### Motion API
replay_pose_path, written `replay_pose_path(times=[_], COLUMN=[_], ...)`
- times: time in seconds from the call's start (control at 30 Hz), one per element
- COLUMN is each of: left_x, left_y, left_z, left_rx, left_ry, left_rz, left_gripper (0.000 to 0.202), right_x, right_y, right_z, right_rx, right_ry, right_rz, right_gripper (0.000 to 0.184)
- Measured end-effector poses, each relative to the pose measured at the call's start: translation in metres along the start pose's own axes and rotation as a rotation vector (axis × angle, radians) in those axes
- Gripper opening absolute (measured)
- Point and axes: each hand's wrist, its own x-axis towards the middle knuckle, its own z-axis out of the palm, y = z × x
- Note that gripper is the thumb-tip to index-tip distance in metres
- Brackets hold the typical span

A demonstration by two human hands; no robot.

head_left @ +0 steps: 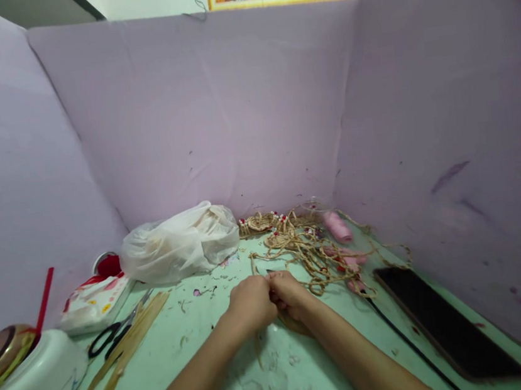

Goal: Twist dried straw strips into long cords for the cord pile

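Note:
My left hand [251,302] and my right hand [289,294] meet over the middle of the table, both closed with fingertips touching. A flat tan fibre piece [296,325] shows under my right palm, and the fingers seem to pinch its edge, mostly hidden. From below my left hand a thin tan strip [259,350] hangs toward me. A small dark pointed tip [270,271] sticks out by my right fingers; its kind cannot be told. Just beyond my right hand lies a tangle of tan twisted cord [308,252].
Left on the green table [205,360]: a white pot [46,379], black-handled scissors [110,340], tan fibre strips [132,350], a tissue pack [96,304] and a white plastic bag [179,246]. Right: a pink thread spool [338,228], a black cable [408,338] and a dark tablet-like slab [447,324]. Lilac panels [212,112] enclose it.

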Motion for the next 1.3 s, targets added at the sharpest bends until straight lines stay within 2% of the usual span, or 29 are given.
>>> replay_pose_path(times=[0.1,0.17,0.2,0.23,0.3,0.37,0.4,0.53,0.7,0.77,0.83,0.93,1.07,1.17,1.23,1.3], left_x=[0.011,0.02,0.023,0.026,0.031,0.034,0.034,0.036,0.036,0.037,0.037,0.037,0.037,0.038,0.037,0.035], left_y=[-0.013,-0.022,-0.025,-0.027,-0.03,-0.032,-0.033,-0.036,-0.034,-0.033,-0.033,-0.035,-0.042,-0.049,-0.053,-0.055], left_z=[-0.013,-0.021,-0.022,-0.021,-0.015,-0.008,-0.005,0.0,0.003,0.005,0.005,0.003,-0.001,0.0,0.001,0.003], left_rx=[-0.156,-0.351,-0.467,-0.581,-0.784,-0.904,-0.928,-0.807,-0.685,-0.709,-0.726,-0.781,-0.847,-0.801,-0.787,-0.818], left_ry=[-0.037,0.052,0.037,-0.011,-0.203,-0.363,-0.394,-0.314,-0.191,-0.177,-0.185,-0.202,-0.259,-0.269,-0.281,-0.291], left_rz=[-0.085,-0.197,-0.253,-0.287,-0.303,-0.283,-0.275,-0.297,-0.304,-0.295,-0.313,-0.318,-0.218,-0.134,-0.113,-0.094], left_gripper=[0.013,0.016,0.016,0.015,0.014,0.011,0.01,0.008,0.013,0.01,0.01,0.015,0.015,0.011,0.013,0.018], right_x=[-0.001,0.0,0.0,0.0,0.001,0.002,0.003,0.007,-0.002,-0.011,-0.022,-0.033,-0.037,-0.033,-0.028,-0.023], right_y=[-0.004,-0.006,-0.007,-0.007,-0.006,-0.005,-0.004,-0.002,-0.01,-0.019,-0.028,-0.035,-0.03,-0.024,-0.023,-0.026], right_z=[-0.004,-0.006,-0.007,-0.008,-0.008,-0.009,-0.01,-0.013,-0.012,-0.009,-0.004,0.002,0.007,0.004,-0.002,-0.008], right_rx=[-0.009,-0.02,-0.027,-0.031,-0.027,-0.022,-0.031,-0.268,-0.748,-0.877,-0.949,-0.982,-0.934,-0.841,-0.775,-0.692], right_ry=[-0.083,-0.133,-0.144,-0.15,-0.157,-0.169,-0.177,-0.169,0.059,0.159,0.199,0.159,0.086,0.014,-0.085,-0.103], right_rz=[0.028,0.063,0.075,0.078,0.066,0.045,0.029,-0.099,-0.357,-0.367,-0.306,-0.215,-0.224,-0.276,-0.229,-0.159], right_gripper=[0.009,0.012,0.013,0.013,0.01,0.006,0.005,0.004,0.005,0.006,0.006,0.009,0.011,0.009,0.008,0.009])
